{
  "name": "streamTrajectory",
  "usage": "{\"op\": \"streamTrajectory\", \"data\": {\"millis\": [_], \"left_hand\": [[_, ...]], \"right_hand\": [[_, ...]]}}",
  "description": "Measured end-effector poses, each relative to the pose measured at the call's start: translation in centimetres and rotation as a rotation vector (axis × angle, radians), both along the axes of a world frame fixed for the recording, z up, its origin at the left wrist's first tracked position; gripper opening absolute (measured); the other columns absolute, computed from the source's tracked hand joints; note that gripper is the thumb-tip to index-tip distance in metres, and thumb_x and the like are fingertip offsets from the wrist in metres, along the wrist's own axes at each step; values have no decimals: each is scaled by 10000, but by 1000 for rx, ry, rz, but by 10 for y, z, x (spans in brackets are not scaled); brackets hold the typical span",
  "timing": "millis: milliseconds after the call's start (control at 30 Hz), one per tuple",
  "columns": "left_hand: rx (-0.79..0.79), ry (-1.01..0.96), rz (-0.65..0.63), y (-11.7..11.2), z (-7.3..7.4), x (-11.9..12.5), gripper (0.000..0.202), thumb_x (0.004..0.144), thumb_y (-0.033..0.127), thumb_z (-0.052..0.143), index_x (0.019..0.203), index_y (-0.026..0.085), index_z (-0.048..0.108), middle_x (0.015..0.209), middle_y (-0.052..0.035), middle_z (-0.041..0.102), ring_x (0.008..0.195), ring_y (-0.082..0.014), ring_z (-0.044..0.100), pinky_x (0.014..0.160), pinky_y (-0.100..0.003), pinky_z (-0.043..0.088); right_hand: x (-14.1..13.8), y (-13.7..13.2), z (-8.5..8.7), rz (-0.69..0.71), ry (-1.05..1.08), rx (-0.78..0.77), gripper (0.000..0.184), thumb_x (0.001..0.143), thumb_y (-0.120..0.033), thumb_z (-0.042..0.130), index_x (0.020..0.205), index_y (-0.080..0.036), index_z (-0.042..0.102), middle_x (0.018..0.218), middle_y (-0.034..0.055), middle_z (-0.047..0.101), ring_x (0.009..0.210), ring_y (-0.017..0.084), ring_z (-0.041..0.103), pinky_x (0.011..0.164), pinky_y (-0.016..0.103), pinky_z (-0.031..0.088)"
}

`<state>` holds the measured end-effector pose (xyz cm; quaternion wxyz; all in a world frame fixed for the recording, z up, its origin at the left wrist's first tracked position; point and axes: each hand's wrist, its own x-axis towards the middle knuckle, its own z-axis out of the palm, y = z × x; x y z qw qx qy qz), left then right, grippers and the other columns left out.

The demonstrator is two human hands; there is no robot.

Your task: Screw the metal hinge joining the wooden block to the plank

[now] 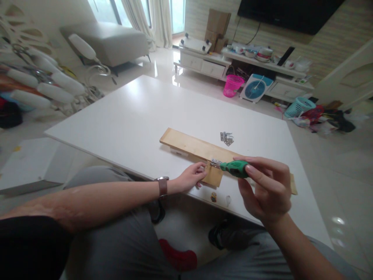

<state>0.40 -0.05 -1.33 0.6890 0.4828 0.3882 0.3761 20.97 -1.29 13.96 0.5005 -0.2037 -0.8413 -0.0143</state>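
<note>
My right hand [266, 186] grips the green handle of a screwdriver [236, 168], its shaft pointing left. The tip meets or hovers at a metal hinge [216, 161]; exact contact cannot be made out. That hinge lies where a long wooden board [189, 143] joins a short wooden piece [214, 178]. With fingers curled at the short piece's left edge, my left hand [192, 175] holds it. A pile of loose metal hinges [226, 138] rests beyond the long board. The board's right part is hidden behind my right hand.
Everything sits on a white table [140, 109]. Near its front edge are a small yellow-and-dark item [213, 197] and a small clear item [228, 200]. A pink basket [233, 85] and a blue-and-white fan [255, 88] stand on the floor beyond.
</note>
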Motion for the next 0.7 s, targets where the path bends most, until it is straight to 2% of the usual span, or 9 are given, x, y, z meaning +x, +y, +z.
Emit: {"op": "streamTrajectory", "data": {"millis": [133, 200, 300, 433, 567, 700], "left_hand": [[-5, -7, 3, 0, 2, 0, 530, 879, 555, 769, 1207, 165, 624, 1034, -79, 655, 768, -145, 655, 513, -208, 566], [-7, 0, 8, 0, 3, 0, 517, 886, 551, 760, 1199, 164, 621, 1009, -67, 649, 732, -133, 641, 510, -215, 570], [-10, 0, 15, -1, 4, 0, 495, 889, 543, 759, 1178, 166, 619, 986, -57, 651, 702, -123, 630, 508, -216, 568], [-8, -9, 18, -1, 4, 1, 485, 885, 524, 768, 1188, 173, 626, 1019, -66, 658, 724, -126, 636, 513, -209, 562], [-8, -8, 10, -1, 4, 1, 468, 894, 510, 758, 1193, 175, 625, 1012, -67, 655, 753, -138, 648, 523, -207, 560], [-16, -9, 7, -2, 4, 1, 467, 906, 518, 745, 1198, 178, 615, 943, -44, 644, 715, -127, 629, 531, -210, 561]], "right_hand": [[-1, -5, 3, 38, -51, -14, 731, 831, 76, 664, 1493, -217, 561, 1421, 188, 637, 1142, 268, 752, 840, 440, 709], [-2, -5, 5, 31, -65, 25, 718, 817, 73, 696, 1468, -201, 565, 1363, 184, 677, 1121, 260, 756, 816, 414, 706], [-4, -2, 7, -26, -43, 83, 642, 804, 37, 767, 1372, -217, 610, 1200, 128, 724, 1040, 244, 760, 792, 412, 699], [-7, 0, 3, -25, 51, 38, 532, 785, -1, 831, 1236, -220, 653, 1141, 80, 680, 1040, 258, 777, 792, 428, 720], [-7, -4, -1, -57, 33, 29, 468, 815, -30, 829, 1193, -251, 664, 1218, 70, 662, 1028, 227, 793, 767, 380, 739], [-6, -9, -1, -1, -16, -10, 539, 858, -7, 734, 1328, -248, 630, 1381, 129, 658, 1119, 257, 782, 838, 431, 738]]}}
